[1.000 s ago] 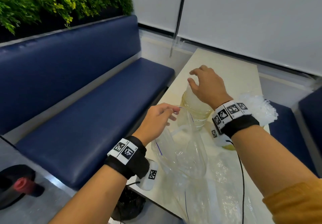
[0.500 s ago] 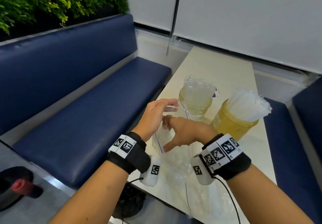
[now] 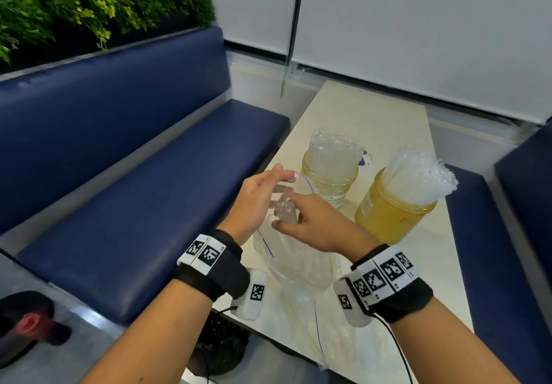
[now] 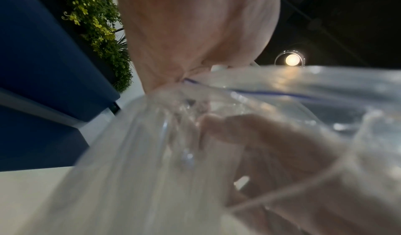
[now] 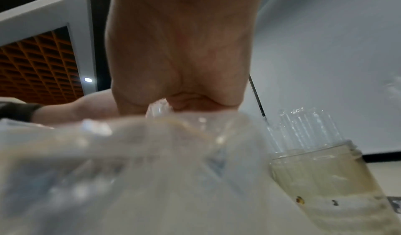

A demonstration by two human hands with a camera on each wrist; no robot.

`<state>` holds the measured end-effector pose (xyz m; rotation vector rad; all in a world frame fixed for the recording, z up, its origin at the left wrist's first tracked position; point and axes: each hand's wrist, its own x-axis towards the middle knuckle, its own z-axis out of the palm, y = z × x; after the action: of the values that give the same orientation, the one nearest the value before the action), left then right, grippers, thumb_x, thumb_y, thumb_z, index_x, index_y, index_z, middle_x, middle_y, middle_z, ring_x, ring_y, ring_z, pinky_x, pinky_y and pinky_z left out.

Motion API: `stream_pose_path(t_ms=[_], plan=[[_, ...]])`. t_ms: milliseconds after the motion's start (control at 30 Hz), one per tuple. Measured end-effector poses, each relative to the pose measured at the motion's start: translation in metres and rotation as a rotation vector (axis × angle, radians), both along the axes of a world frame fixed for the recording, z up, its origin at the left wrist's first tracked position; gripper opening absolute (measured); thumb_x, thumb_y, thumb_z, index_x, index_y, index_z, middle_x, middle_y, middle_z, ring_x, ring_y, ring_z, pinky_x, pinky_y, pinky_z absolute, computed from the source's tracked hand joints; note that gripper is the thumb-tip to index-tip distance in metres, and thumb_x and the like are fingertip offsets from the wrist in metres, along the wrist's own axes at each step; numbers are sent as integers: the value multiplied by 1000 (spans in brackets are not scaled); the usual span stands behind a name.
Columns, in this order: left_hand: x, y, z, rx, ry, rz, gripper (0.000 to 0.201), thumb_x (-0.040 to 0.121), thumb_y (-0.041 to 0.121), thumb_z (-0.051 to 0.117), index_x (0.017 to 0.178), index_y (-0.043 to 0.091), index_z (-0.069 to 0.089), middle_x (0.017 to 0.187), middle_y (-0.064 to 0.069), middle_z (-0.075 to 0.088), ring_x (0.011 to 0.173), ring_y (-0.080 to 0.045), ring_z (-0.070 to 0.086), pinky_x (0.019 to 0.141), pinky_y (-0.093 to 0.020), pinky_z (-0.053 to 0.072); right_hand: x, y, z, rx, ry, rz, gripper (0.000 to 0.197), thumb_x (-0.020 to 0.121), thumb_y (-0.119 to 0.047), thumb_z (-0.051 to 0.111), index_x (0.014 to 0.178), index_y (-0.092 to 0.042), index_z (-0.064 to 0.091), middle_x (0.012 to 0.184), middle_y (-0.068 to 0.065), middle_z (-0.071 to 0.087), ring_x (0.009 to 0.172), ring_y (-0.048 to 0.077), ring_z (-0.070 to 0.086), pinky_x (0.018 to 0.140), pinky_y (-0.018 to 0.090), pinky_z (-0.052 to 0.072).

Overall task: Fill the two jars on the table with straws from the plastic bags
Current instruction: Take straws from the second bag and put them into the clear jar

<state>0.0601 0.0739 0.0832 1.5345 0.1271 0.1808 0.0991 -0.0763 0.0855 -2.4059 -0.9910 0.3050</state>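
Left hand (image 3: 257,201) pinched zip bag (image 3: 294,261) rim near clear jar (image 3: 330,174). Right hand (image 3: 316,222) inside, probably gripping last straws (image 3: 285,210). Best lifted upright, bunched.

no legible text: wrist bands (image 3: 209,253) carry only coded square markers; the label on the yellow jar (image 3: 388,216) is too blurred to read.
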Motion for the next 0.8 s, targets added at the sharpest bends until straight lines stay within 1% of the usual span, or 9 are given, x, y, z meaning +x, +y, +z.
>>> stream_pose_path(t_ms=[133, 200, 300, 367, 433, 500, 567, 667, 800], plan=[[-7, 3, -3, 10, -56, -99, 59, 94, 61, 54, 126, 14, 70, 119, 4, 72, 105, 0, 69, 78, -20, 58, 3, 0, 5, 180, -5, -34, 40, 94, -55, 55, 124, -29, 55, 100, -9, 67, 69, -1, 58, 66, 23, 44], [-10, 6, -9, 68, -104, -160, 58, 82, 52, 73, 125, 14, 68, 121, -3, 71, 113, -11, 67, 89, -27, 58, 4, 3, 12, 234, 10, -76, 40, 93, -55, 53, 121, -25, 55, 104, -6, 68, 80, 6, 63, 70, 32, 52], [-10, 9, -18, 167, -75, -240, 65, 67, 30, 94, 123, 16, 65, 125, 3, 68, 122, -9, 61, 90, -28, 58, 2, 7, 31, 325, -7, -132, 23, 96, -39, 58, 109, -20, 55, 92, -1, 68, 79, 19, 67, 74, 46, 57], [-9, 4, -21, 291, -28, -200, 75, 62, 41, 96, 127, 27, 62, 126, 13, 67, 123, -4, 58, 93, -29, 56, -1, 12, 45, 418, -32, -108, 18, 96, -31, 61, 108, -18, 56, 90, -4, 67, 79, 16, 68, 75, 42, 59], [-6, -3, -24, 387, -30, -106, 63, 68, 48, 90, 122, 30, 63, 116, 14, 70, 109, -2, 63, 88, -25, 55, -2, 19, 56, 514, -45, -69, 17, 95, -26, 63, 107, -17, 57, 88, -3, 68, 78, 16, 70, 72, 40, 61], [-4, -10, -23, 324, -68, -48, 34, 84, 38, 80, 108, 17, 68, 99, -4, 74, 88, -20, 68, 75, -39, 56, -2, 26, 62, 599, -63, -93, 21, 91, -25, 65, 109, -16, 58, 89, 2, 68, 80, 21, 71, 69, 41, 62], [-3, -13, -20, 290, -102, -6, 26, 92, 34, 70, 92, 8, 67, 85, -18, 71, 76, -38, 63, 68, -53, 52, 3, 29, 62, 590, -110, -163, 33, 87, -35, 68, 113, -19, 56, 93, -1, 67, 82, 16, 69, 69, 35, 61], [0, -12, -15, 323, -76, 29, 15, 88, 24, 63, 75, 17, 64, 60, 2, 63, 55, -13, 53, 53, -41, 44, 7, 32, 50, 369, -189, -204, 40, 86, -48, 70, 110, -19, 58, 87, -7, 63, 76, 6, 63, 63, 17, 49], [3, -10, -23, 266, -26, 56, 14, 83, 27, 78, 80, 18, 67, 72, -5, 69, 61, -11, 57, 58, -36, 48, 9, 36, 47, 439, -178, -214, 24, 93, -33, 64, 84, -11, 63, 66, -4, 57, 59, 10, 58, 55, 26, 47]])
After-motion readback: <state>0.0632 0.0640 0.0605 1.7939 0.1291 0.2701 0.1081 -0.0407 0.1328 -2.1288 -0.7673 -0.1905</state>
